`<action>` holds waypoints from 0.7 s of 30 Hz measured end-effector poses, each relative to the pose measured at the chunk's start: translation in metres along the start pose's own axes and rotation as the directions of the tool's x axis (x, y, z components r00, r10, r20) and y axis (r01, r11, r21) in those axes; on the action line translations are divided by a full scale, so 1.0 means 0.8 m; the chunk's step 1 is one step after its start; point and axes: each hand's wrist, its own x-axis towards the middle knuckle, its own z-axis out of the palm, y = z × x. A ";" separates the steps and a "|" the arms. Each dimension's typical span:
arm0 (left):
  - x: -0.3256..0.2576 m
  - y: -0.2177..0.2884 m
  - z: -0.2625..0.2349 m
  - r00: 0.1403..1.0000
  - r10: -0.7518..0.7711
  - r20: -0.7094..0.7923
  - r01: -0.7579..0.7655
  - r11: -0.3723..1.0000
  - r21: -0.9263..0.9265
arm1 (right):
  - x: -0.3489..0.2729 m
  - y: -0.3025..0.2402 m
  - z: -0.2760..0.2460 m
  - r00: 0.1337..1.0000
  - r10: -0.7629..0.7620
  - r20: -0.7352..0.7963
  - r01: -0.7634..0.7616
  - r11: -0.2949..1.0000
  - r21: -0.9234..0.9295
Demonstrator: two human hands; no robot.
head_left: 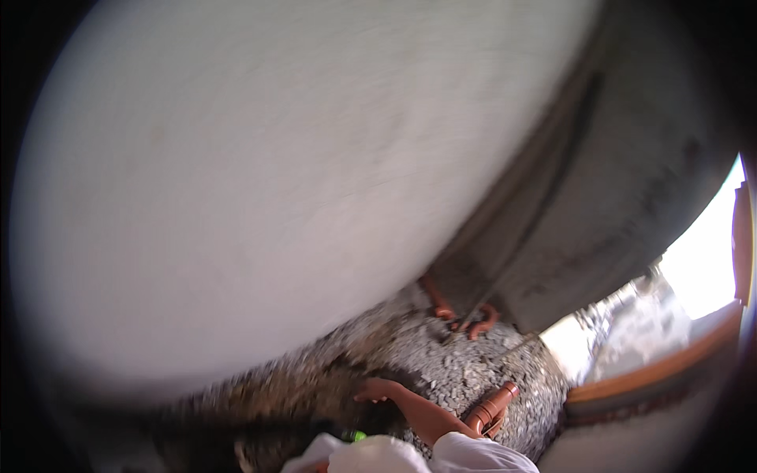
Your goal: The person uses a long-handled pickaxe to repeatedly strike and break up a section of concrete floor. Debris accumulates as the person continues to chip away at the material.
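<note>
My right hand point(376, 389) reaches out over the ground from a white sleeve point(477, 456). Its fingers look stretched out and apart, with nothing visible in them, though they are somewhat blurred. Beneath and around the hand lie dark soil point(307, 390) and grey gravel point(473, 366). An orange-brown plastic pipe fitting point(493, 406) with a ribbed collar rests on the gravel to the right of my forearm. My left hand does not show. A small bright green object point(357, 435), too blurred to name, is by my clothing at the lower edge.
A large pale wall point(260, 181) fills the upper left, very close. Beyond it stands a grey wall point(615, 189) with a dark line. At its foot are a curved orange-brown pipe point(483, 322) and a straighter one point(434, 296). An orange-brown edge point(662, 366) runs along the right.
</note>
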 end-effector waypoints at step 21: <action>-0.230 0.084 0.012 0.896 0.254 -0.365 -0.325 0.934 -0.149 | -0.267 -0.541 -0.213 -0.931 -0.355 0.085 -0.009 -0.211 -0.978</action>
